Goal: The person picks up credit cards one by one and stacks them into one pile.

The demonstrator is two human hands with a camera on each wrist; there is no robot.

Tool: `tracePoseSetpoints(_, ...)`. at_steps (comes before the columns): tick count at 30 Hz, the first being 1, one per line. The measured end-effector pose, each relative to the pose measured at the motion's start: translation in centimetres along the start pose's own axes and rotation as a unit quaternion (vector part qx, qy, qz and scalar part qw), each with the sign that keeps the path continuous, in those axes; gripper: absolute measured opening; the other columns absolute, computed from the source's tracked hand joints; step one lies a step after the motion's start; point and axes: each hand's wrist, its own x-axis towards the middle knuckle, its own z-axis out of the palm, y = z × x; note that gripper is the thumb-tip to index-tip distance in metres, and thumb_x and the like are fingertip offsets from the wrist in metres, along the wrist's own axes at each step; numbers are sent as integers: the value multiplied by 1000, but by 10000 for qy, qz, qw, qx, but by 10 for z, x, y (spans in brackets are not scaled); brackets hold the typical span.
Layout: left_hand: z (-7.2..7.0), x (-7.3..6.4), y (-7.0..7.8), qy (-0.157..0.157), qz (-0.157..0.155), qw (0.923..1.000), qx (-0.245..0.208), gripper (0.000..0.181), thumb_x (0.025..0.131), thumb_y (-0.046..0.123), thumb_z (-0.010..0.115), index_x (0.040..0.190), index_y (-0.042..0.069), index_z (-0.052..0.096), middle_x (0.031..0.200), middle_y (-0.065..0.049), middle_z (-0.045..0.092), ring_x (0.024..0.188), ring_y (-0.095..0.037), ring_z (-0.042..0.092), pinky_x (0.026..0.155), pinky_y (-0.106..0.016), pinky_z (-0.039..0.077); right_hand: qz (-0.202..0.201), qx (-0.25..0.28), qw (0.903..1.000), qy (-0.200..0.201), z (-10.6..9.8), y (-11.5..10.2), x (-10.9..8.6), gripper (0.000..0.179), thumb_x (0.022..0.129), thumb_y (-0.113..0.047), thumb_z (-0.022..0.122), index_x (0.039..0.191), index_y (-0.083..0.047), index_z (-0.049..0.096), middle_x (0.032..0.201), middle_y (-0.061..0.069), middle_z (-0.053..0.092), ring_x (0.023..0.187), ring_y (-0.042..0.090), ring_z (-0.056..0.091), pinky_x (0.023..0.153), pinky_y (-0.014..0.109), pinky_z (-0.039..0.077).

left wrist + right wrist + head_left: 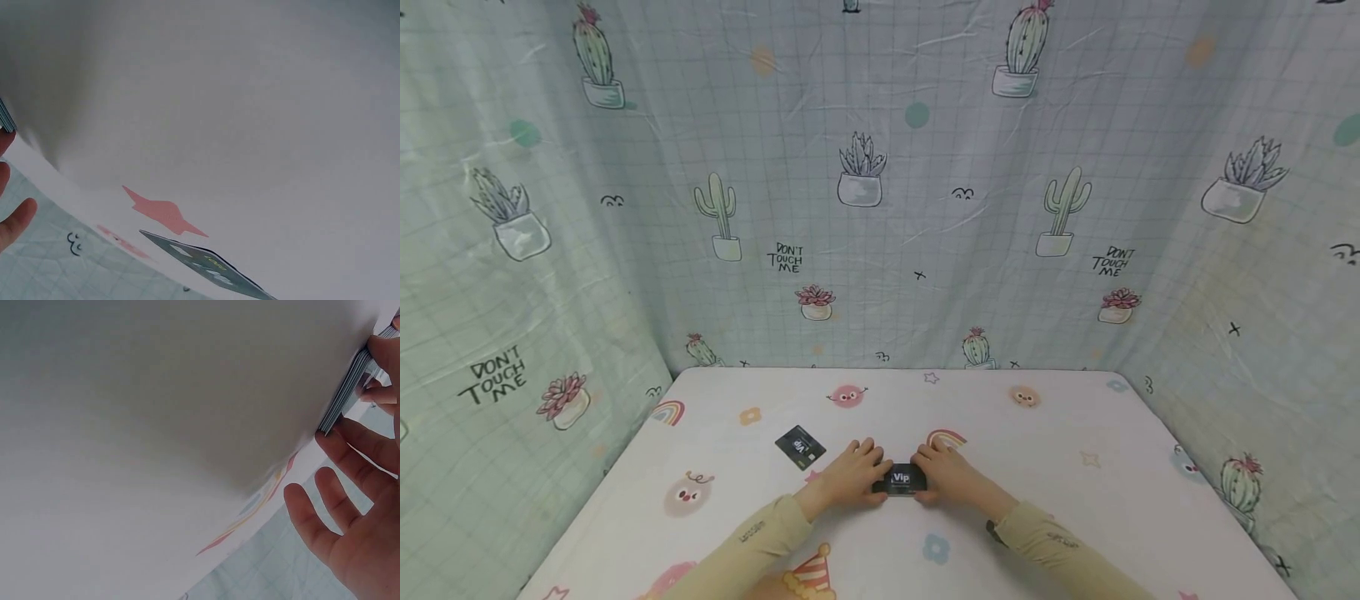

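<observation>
A small stack of black cards (902,480), the top one printed "Vip", lies between the two hands at the middle of the table. Its layered edges (345,392) show in the right wrist view. My left hand (854,475) grips the stack's left side between thumb and fingers. On the opposite side my right hand (946,475) pinches the stack by its corners, two other fingers spread away from it. One more black card (801,447), also marked "Vip", lies flat and apart, to the left of and beyond the left hand.
The white table (1037,450) has printed rainbows, stars, flowers and smiling faces. A cactus-patterned curtain (880,225) hangs behind the table and along both sides. A dark band (995,532) shows at the right sleeve's cuff.
</observation>
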Motion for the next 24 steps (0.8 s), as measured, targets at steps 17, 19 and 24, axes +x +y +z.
tracePoseSetpoints(17,4,-4,1,258,-120,9990,338,56,80,56,49,118,15,53,93,1,56,88,-16,44,74,-31,36,229,98,9997,-41,-1,-3,-1,54,71,-44,67,113,-13,54,93,0,56,81,13,38,70,29,41)
tracePoseSetpoints(19,4,-4,1,329,-84,9989,314,54,80,55,50,117,15,53,92,1,56,88,-17,44,74,-31,36,221,128,9997,-47,-1,-3,-1,53,72,-44,67,113,-13,54,94,0,56,81,13,38,71,29,41)
tracePoseSetpoints(24,4,-4,2,235,-132,9992,312,54,81,54,49,118,15,52,93,1,56,90,-17,45,76,-32,37,224,148,9996,-19,0,-4,-1,51,72,-43,67,112,-13,55,93,0,56,81,13,38,71,29,41)
